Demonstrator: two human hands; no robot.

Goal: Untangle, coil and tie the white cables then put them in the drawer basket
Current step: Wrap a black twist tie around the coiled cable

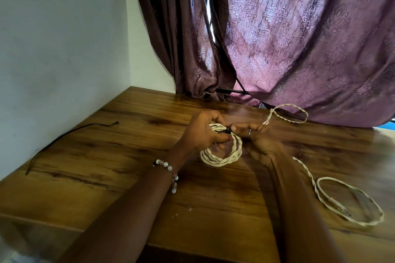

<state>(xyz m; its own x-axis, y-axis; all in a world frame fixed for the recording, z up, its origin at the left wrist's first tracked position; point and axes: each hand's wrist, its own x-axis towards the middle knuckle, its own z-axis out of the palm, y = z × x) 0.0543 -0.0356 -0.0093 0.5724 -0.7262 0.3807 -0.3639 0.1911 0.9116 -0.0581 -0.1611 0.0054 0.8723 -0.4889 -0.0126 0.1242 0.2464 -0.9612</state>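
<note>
White cable wound into a coil (222, 153) sits just above the wooden surface (106, 156) at its middle, held between both hands. Fingers of the left hand (201, 132) curl round the coil's far side, where a thin black tie (222, 131) wraps it. The right hand (254, 136), with a ring on one finger, pinches the tie's end beside the coil. A second white cable (350, 203) lies in a loose loop on the surface to the right, and a spare black tie (64, 141) lies far left near the wall.
</note>
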